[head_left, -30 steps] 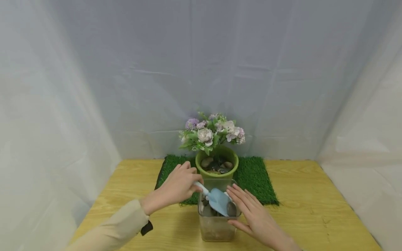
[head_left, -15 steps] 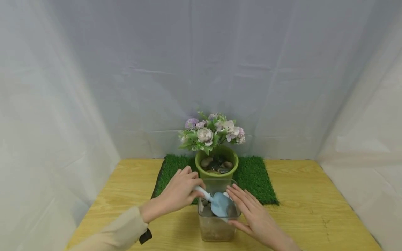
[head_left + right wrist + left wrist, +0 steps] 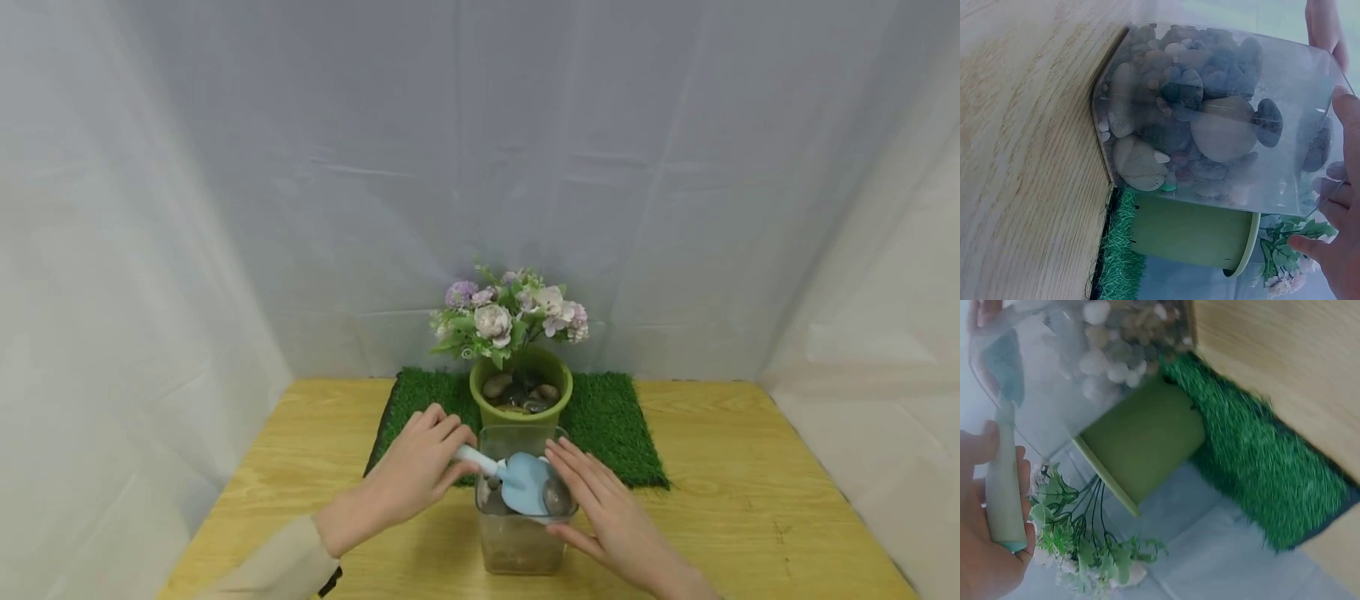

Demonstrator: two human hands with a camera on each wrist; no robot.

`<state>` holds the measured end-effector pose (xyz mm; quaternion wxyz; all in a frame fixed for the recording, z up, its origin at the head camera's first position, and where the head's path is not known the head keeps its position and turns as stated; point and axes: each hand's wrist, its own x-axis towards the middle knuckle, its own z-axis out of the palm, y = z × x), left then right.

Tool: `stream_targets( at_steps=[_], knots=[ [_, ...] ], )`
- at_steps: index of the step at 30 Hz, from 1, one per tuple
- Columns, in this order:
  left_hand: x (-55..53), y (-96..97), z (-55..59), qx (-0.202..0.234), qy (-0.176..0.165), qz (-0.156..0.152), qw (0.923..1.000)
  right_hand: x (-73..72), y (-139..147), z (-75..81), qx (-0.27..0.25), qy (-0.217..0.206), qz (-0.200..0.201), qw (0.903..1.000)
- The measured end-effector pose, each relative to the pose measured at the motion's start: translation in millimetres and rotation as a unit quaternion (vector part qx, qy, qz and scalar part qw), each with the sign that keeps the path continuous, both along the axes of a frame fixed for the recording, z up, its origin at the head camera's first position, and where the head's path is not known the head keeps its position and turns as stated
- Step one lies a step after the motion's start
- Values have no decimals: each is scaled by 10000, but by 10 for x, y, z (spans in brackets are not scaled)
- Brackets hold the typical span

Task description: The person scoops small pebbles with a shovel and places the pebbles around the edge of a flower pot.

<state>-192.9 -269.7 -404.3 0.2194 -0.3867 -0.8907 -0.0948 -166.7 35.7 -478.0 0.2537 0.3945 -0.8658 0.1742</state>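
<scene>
Scoop (image 3: 520, 482) flatter than before

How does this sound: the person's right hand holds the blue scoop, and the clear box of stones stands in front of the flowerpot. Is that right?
Not quite: the left hand holds the blue scoop, as the head view shows. The clear box of stones does stand in front of the flowerpot.
</scene>
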Motion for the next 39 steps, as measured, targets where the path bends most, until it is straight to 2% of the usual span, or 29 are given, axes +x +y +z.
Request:
stream_targets(
  at_steps=[4,9,15,17,23,26,32,36,39],
  knots=[
    [-12,-18,30,-567,197,79,9982,-2,0,4,7,-31,-17,10000],
    [-42,-59,66,-1137,514,26,9922,-7,-5,5,13,-27,-12,10000],
    [-70,-80,92,-1417,1066,94,9841,-12,-6,24,-12,-9,2,10000],
    [-75,-83,88,-1373,1074,105,9846,-12,-6,31,-20,7,-1,10000],
    [-73,-137,50,-978,651,118,9930,1,1,21,-34,7,-3,10000],
    [-65,-190,36,-702,548,119,9960,7,5,2,-65,0,-14,10000],
    [-33,-316,3,-251,607,166,9977,-1,-8,-22,-198,7,25,9998],
    [-11,-430,-4,162,634,330,9973,-7,-22,-28,-250,70,98,9996],
    [-34,-512,32,434,711,490,9953,-10,-26,-29,-302,111,144,9994]
  ],
)
